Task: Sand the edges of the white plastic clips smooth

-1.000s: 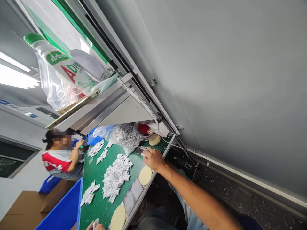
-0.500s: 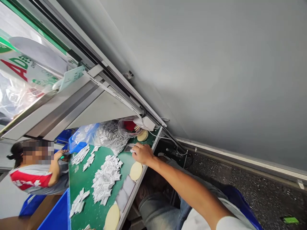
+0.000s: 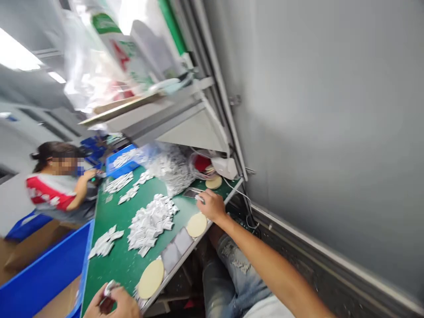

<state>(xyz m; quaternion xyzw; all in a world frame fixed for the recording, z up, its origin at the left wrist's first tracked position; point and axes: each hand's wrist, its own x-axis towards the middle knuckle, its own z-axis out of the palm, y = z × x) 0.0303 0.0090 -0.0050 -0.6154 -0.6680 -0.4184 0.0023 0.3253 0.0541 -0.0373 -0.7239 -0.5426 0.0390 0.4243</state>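
My left hand (image 3: 114,304) is at the bottom of the view, its fingers closed on a small white plastic piece (image 3: 111,288). My right hand (image 3: 212,206) is at the table's front edge, its fingers pinched on another small white piece (image 3: 199,198), partly hidden. Beside it lies a dark flat plate (image 3: 190,193) with thin things on it that I cannot make out. A large heap of white pieces (image 3: 150,225) covers the middle of the green table (image 3: 115,212). Round cream pads (image 3: 196,225) and grey-white flat patches (image 3: 175,248) line the front edge.
A shelf (image 3: 165,115) holding bags overhangs the table. Below it sit a clear bag of white pieces (image 3: 174,170) and a white box (image 3: 225,168). A co-worker (image 3: 59,181) sits across the table. A blue bin (image 3: 46,269) stands left; a grey wall (image 3: 324,110) rises right.
The head view has turned and levelled, showing more of the room at left. My left hand has come into view with a white piece. My right hand stays near the dark plate.
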